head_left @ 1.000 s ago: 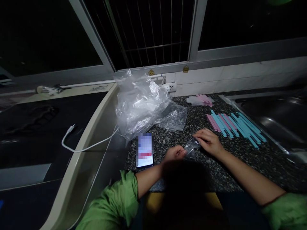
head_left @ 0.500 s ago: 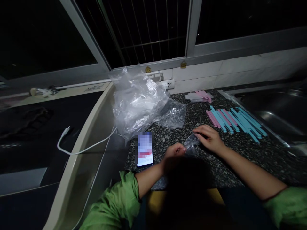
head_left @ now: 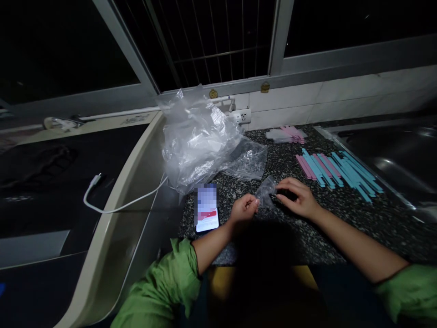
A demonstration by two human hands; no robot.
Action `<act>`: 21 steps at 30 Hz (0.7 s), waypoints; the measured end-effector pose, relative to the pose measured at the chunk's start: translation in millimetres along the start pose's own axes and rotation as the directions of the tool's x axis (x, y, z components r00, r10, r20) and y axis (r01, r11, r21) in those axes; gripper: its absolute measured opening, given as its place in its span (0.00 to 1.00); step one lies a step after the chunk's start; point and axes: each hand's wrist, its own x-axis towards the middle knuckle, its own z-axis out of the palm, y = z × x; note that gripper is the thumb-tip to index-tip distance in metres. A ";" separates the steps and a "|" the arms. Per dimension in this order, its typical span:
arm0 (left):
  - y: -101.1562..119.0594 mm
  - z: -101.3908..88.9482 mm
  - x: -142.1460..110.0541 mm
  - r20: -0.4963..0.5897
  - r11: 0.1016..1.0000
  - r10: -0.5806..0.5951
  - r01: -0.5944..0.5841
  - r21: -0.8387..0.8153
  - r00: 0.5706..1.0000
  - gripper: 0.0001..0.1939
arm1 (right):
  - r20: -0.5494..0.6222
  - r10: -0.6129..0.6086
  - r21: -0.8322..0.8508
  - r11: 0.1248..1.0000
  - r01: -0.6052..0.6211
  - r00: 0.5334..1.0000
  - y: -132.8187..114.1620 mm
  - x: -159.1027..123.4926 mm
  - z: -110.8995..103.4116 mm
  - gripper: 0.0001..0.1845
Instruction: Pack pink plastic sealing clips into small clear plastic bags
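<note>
"Two hands on one thing, was it?"

"Yes. My left hand [head_left: 243, 208] had its fingers pinched shut on the near corner of the small clear bag [head_left: 265, 192], and my right hand [head_left: 296, 198] was curled closed on its far edge, so the bag hung between them just above the counter [head_left: 341, 218]."

"Which way did it lie?"

"Its length ran from one hand across to the other, tilted up toward the window side. Neither hand was nearer; both were touching it."

"And around the bag?"

"Left of it lay the phone [head_left: 206, 207]. Behind it sat the big crumpled plastic bag [head_left: 201, 136]. Right of it, beyond my right hand, lay the blue and pink strips [head_left: 337, 169], well apart. Nothing stood between my hands and the bag."
</note>
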 end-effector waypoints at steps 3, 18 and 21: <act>-1.0 -0.3 0.6 0.004 1.000 0.010 -0.010 -0.002 1.000 0.14 | -0.010 -0.029 0.005 1.000 0.029 1.000 -0.1 0.1 1.5 0.07; 1.3 -8.2 -0.5 -0.071 0.718 0.563 -0.445 0.535 0.823 0.13 | -0.007 0.212 0.008 0.977 -0.212 0.977 -1.1 1.0 6.0 0.07; -0.1 -6.0 -2.3 0.103 0.466 0.644 -0.494 0.734 0.758 0.13 | 0.033 0.234 -0.009 0.972 -0.234 0.972 -1.7 -0.3 10.0 0.08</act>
